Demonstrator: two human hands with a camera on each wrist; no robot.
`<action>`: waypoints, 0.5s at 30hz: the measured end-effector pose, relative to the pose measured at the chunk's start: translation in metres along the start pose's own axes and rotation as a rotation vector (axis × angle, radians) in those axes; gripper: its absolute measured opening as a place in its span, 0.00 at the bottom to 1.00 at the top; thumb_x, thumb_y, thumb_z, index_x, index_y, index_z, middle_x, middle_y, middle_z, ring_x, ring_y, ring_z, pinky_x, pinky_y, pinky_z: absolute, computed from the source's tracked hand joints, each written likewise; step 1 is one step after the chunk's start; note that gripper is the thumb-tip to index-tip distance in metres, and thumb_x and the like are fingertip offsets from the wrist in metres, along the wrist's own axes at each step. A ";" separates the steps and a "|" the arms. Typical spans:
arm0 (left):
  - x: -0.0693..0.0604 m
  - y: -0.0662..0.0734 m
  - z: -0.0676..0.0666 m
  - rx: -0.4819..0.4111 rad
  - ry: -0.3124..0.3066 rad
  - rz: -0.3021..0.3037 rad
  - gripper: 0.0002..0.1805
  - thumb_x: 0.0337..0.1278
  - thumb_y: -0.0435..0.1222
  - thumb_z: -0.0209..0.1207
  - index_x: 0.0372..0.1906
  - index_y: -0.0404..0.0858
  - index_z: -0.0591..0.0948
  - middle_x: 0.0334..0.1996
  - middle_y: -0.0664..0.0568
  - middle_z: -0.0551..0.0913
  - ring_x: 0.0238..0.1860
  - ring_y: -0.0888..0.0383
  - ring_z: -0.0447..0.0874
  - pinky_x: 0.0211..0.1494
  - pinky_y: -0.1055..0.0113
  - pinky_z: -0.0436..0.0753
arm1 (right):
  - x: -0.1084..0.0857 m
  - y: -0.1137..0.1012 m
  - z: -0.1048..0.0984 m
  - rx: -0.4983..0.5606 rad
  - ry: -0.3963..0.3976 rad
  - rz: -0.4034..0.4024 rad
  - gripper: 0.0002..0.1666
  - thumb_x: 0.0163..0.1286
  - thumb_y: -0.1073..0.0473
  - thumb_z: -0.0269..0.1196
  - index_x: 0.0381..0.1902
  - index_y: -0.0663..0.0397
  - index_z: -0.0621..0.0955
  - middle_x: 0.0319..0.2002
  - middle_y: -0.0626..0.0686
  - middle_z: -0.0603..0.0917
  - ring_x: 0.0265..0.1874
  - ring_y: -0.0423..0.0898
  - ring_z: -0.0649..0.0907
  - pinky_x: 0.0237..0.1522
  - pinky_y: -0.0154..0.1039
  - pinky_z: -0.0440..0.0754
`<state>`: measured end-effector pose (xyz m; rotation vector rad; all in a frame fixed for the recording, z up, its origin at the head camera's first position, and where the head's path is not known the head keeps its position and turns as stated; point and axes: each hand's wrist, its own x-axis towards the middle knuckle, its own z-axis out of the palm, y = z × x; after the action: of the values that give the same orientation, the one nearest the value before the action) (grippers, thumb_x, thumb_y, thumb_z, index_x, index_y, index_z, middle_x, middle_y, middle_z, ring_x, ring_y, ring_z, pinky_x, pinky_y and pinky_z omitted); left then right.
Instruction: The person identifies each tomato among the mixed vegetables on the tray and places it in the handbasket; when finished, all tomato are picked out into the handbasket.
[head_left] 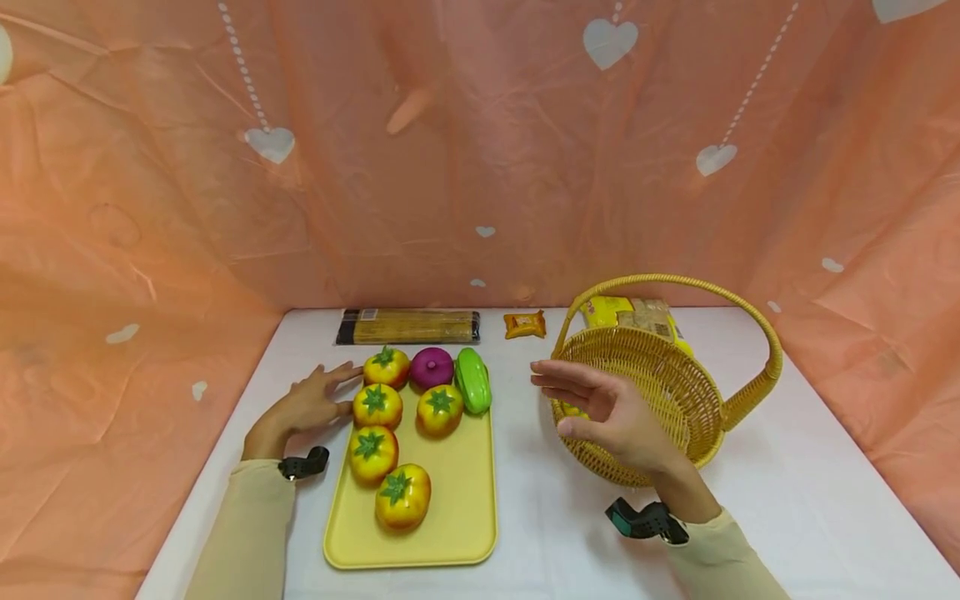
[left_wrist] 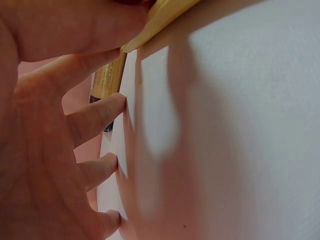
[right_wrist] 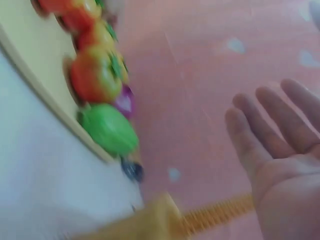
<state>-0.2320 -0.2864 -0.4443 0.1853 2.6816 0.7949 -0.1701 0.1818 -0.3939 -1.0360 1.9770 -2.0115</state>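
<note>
My left hand (head_left: 306, 406) rests at the upper left edge of the yellow tray (head_left: 457, 517), fingers spread, with fingertips on the table in the left wrist view. Several yellow-red tomato-like fruits (head_left: 403, 497), a purple vegetable (head_left: 432, 367) and a green one (head_left: 473, 381) lie on the tray. Over the left side of the wicker basket (head_left: 660, 375) my right hand (head_left: 611, 412) hovers with nothing in it, its fingers extended in the right wrist view. Partly hidden behind that hand, something yellow (head_left: 573, 410) lies in the basket.
A flat pack of noodle-like sticks (head_left: 416, 327) lies behind the tray. Right of it is a small orange packet (head_left: 525, 324). Behind the basket, a yellow bag (head_left: 607, 310) is partly covered by the rim. The basket's tall handle (head_left: 667, 278) arches above it.
</note>
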 end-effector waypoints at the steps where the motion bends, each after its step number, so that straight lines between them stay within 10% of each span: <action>1: 0.000 0.000 0.000 -0.002 -0.001 0.001 0.42 0.69 0.43 0.65 0.85 0.43 0.68 0.87 0.32 0.56 0.85 0.18 0.36 0.78 0.14 0.34 | 0.002 0.002 0.005 0.038 -0.024 -0.007 0.39 0.74 0.64 0.73 0.78 0.70 0.73 0.75 0.53 0.82 0.74 0.52 0.82 0.76 0.42 0.80; 15: -0.002 0.000 -0.001 0.003 -0.012 0.011 0.42 0.68 0.41 0.64 0.85 0.42 0.67 0.87 0.32 0.55 0.85 0.18 0.36 0.78 0.14 0.35 | 0.040 0.048 0.078 0.132 -0.278 0.088 0.42 0.74 0.49 0.76 0.76 0.67 0.76 0.74 0.76 0.76 0.74 0.57 0.82 0.79 0.51 0.77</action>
<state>-0.2307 -0.2876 -0.4428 0.2046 2.6725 0.7904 -0.1748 0.0891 -0.4306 -1.1081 1.6951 -1.8124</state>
